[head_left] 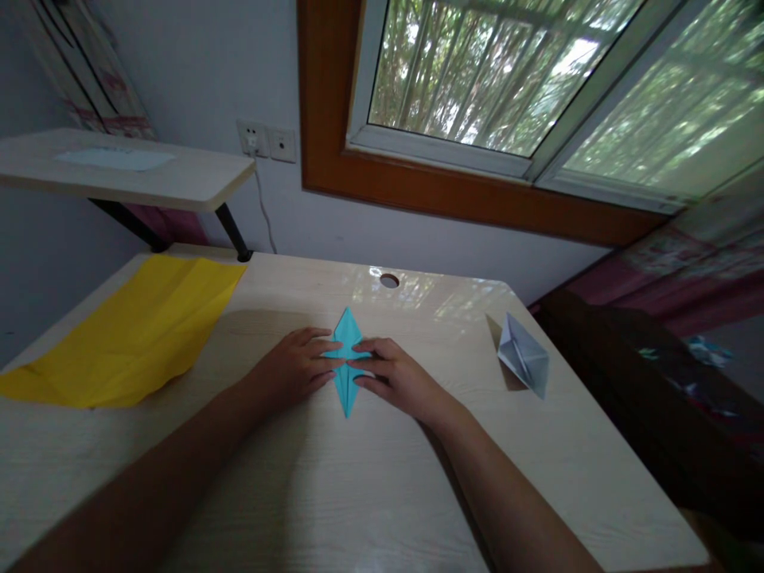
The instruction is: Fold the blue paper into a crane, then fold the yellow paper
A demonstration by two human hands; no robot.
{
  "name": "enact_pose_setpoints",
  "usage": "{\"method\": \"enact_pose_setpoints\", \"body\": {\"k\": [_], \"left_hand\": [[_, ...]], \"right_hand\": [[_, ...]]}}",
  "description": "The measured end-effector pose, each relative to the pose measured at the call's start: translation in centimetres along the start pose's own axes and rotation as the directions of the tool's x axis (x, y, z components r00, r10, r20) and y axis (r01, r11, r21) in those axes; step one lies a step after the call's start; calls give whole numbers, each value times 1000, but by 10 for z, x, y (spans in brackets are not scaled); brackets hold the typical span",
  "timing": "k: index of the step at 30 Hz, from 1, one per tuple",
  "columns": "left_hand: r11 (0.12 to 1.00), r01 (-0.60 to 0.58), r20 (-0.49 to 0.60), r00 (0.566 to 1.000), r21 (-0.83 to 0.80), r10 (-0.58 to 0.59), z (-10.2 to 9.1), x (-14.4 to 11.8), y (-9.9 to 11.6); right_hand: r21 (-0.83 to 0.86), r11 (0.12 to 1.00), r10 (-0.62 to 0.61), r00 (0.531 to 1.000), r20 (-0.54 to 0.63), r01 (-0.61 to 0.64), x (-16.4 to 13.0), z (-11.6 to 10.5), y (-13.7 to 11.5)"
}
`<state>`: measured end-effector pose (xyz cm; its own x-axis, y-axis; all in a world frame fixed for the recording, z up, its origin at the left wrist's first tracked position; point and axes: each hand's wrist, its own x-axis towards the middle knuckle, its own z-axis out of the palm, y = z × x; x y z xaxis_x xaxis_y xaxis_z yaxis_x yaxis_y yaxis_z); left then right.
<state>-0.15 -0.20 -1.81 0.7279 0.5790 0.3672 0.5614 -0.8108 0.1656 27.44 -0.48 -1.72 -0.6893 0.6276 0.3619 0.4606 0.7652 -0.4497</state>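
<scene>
A folded piece of light-blue origami paper lies on the pale wooden desk, shaped like a long diamond with points at its far and near ends. A crease or seam runs down its near half. From the left, my left hand rests with fingers stretched onto the paper's left side. Opposite it, my right hand lays its spread fingers across the paper's right side. The fingertips of both hands almost meet at the middle and hide part of the folds there.
A large yellow sheet lies at the left. A folded grey-white paper shape stands near the right edge. At the back left is a raised shelf with a paper on it. The desk has a round cable hole near the wall.
</scene>
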Motion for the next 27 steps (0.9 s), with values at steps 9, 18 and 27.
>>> {"method": "enact_pose_setpoints", "body": {"k": [9,18,27], "left_hand": [[982,-141,64,987,-127,150,-8,-1,-6],[977,-109,61,991,-184,122,-11,0,-6],[982,-109,70,990,-151,121,-7,-1,-8]], "right_hand": [[-6,1000,-2,999,-37,2,3,1,-2],[65,984,171,982,-85,-165,9,10,-7],[79,991,118,985,-126,-109,10,12,-2]]}}
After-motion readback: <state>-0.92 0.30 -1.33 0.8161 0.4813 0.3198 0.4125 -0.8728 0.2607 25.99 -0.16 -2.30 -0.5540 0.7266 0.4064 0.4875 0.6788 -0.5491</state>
